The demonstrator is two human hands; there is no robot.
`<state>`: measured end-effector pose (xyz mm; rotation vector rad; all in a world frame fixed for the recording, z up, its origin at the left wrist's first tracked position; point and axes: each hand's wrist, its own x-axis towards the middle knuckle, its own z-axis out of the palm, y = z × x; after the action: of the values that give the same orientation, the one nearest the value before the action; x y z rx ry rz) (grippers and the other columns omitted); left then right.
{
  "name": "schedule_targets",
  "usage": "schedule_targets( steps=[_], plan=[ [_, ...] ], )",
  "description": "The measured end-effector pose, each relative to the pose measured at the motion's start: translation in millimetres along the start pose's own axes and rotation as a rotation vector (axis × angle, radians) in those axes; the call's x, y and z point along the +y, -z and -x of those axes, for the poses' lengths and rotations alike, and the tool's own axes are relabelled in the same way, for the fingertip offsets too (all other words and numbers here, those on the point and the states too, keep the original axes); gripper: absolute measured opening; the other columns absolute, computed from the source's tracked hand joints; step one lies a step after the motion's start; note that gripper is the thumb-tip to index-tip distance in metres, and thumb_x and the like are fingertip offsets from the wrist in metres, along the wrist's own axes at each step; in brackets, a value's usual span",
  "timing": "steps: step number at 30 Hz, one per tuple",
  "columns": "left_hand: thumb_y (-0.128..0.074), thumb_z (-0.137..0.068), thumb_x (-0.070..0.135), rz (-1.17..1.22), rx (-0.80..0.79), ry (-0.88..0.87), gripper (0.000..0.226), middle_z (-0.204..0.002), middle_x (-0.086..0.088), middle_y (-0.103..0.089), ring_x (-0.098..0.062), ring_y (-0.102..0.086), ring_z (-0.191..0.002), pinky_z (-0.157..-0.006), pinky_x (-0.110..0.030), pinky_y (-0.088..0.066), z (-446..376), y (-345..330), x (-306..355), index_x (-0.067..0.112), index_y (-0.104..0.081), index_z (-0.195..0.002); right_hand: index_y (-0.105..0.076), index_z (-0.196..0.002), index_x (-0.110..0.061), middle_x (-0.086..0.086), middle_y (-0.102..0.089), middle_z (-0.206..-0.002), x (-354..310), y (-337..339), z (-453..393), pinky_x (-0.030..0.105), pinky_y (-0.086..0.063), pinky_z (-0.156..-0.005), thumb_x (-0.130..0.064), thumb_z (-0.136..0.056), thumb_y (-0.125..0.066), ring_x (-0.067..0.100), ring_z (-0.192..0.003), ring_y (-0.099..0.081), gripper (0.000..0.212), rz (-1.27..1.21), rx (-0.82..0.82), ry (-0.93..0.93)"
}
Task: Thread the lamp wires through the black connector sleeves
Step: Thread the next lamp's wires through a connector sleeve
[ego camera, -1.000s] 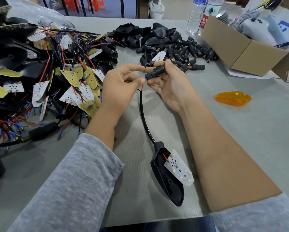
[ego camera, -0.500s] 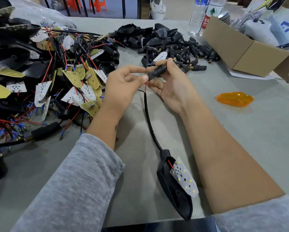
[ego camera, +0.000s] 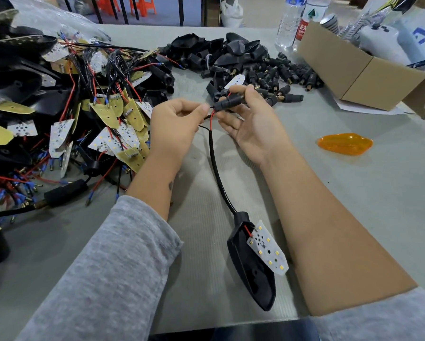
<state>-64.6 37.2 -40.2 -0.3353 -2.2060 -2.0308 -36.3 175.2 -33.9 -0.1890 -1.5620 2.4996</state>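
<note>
meanwhile two hands, left hand (ego camera: 175, 129) and right hand (ego camera: 252, 121), hold one connector sleeve (ego camera: 227, 102).

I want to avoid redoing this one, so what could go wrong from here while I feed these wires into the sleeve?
1. The thin black wire strays sideways below the left hand while the red wire runs up toward the connector sleeve; it may get left outside.
2. The right hand pinches the sleeve only at its fingertips, so it might slip.
3. The LED board lies loose on the lamp housing; tugging the cable could strain its solder joints.
</note>
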Motion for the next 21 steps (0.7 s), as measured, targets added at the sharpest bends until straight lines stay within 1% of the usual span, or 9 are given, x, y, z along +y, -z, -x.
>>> schedule_targets(
  steps=[2,3,5,8,10,13,16,18,21],
  plan=[
    [-0.071,-0.088,0.015,-0.026,-0.011,-0.025,0.005,-0.064,0.01,-0.064,0.007,-0.055,-0.056,-0.061,-0.011,-0.044,1.2,-1.0,1.1,0.014,-0.071,-0.083,-0.063,-0.094,-0.021,0.003,-0.066,-0.086,0.5,-0.8,-0.1,0.027,-0.049,-0.079,-0.035,-0.106,-0.032,0.015,-0.068,-0.066,0.036,0.042,-0.011,0.006],
    [-0.071,-0.088,0.015,-0.031,-0.013,-0.026,0.004,-0.064,0.012,-0.063,0.008,-0.054,-0.055,-0.06,-0.009,-0.043,1.6,-1.3,1.5,0.013,-0.072,-0.084,-0.063,-0.095,-0.021,0.004,-0.065,-0.087,0.6,-0.8,-0.3,0.027,-0.049,-0.078,-0.035,-0.106,-0.032,0.015,-0.069,-0.066,0.035,0.045,-0.014,0.005],
    [-0.068,-0.09,0.016,-0.032,-0.012,-0.014,0.006,-0.066,0.011,-0.064,0.007,-0.056,-0.058,-0.062,-0.011,-0.045,1.3,-1.4,2.6,0.014,-0.072,-0.085,-0.064,-0.097,-0.021,0.005,-0.065,-0.09,0.4,-0.8,-0.5,0.027,-0.05,-0.078,-0.035,-0.106,-0.033,0.015,-0.07,-0.067,0.035,0.035,-0.016,0.0],
    [-0.061,-0.094,0.019,0.015,-0.012,0.049,0.011,-0.075,0.006,-0.068,-0.002,-0.061,-0.07,-0.07,-0.02,-0.052,-0.5,-1.4,2.9,0.015,-0.071,-0.09,-0.066,-0.098,-0.023,0.002,-0.066,-0.089,1.4,-0.7,-1.3,0.026,-0.051,-0.078,-0.035,-0.106,-0.034,0.015,-0.071,-0.068,0.035,0.017,-0.01,-0.013],
    [-0.06,-0.094,0.016,0.05,-0.004,0.076,0.011,-0.077,0.003,-0.07,-0.003,-0.064,-0.071,-0.072,-0.019,-0.055,-1.2,-1.2,2.4,0.012,-0.07,-0.095,-0.066,-0.097,-0.023,0.001,-0.067,-0.086,1.2,-0.6,-1.4,0.026,-0.051,-0.078,-0.035,-0.106,-0.033,0.014,-0.071,-0.068,0.036,0.004,-0.009,-0.024],
    [-0.064,-0.092,0.015,0.038,0.01,0.073,0.006,-0.076,-0.001,-0.069,-0.006,-0.064,-0.069,-0.073,-0.022,-0.056,-2.1,-0.6,0.9,0.012,-0.069,-0.091,-0.065,-0.1,-0.021,0.003,-0.065,-0.092,-0.7,-1.4,0.5,0.025,-0.05,-0.078,-0.035,-0.105,-0.036,0.014,-0.07,-0.068,0.033,-0.018,-0.021,-0.044],
    [-0.066,-0.091,0.014,0.007,0.008,0.039,0.006,-0.074,-0.003,-0.068,-0.009,-0.062,-0.067,-0.072,-0.024,-0.056,-2.9,-1.3,-1.2,0.01,-0.07,-0.09,-0.063,-0.102,-0.017,0.004,-0.064,-0.094,-0.6,-3.6,2.8,0.024,-0.052,-0.077,-0.016,-0.101,-0.048,0.016,-0.072,-0.065,0.015,-0.006,-0.045,0.0],
    [-0.066,-0.092,0.013,-0.013,-0.009,0.022,0.008,-0.072,-0.002,-0.067,-0.009,-0.06,-0.066,-0.071,-0.024,-0.056,-3.3,-1.8,-2.2,0.009,-0.072,-0.089,-0.061,-0.102,-0.014,0.006,-0.064,-0.095,0.7,-4.6,3.9,0.022,-0.053,-0.073,-0.004,-0.099,-0.049,0.016,-0.073,-0.063,0.015,-0.004,-0.062,0.042],
    [-0.061,-0.094,0.013,0.033,-0.023,0.053,0.013,-0.073,-0.001,-0.067,-0.008,-0.061,-0.067,-0.07,-0.022,-0.054,-4.6,-2.3,-2.7,0.01,-0.072,-0.088,-0.058,-0.104,-0.013,0.006,-0.065,-0.095,1.0,-4.9,4.3,0.02,-0.053,-0.071,-0.002,-0.098,-0.05,0.016,-0.071,-0.063,0.016,-0.01,-0.045,0.059]
  ],
)
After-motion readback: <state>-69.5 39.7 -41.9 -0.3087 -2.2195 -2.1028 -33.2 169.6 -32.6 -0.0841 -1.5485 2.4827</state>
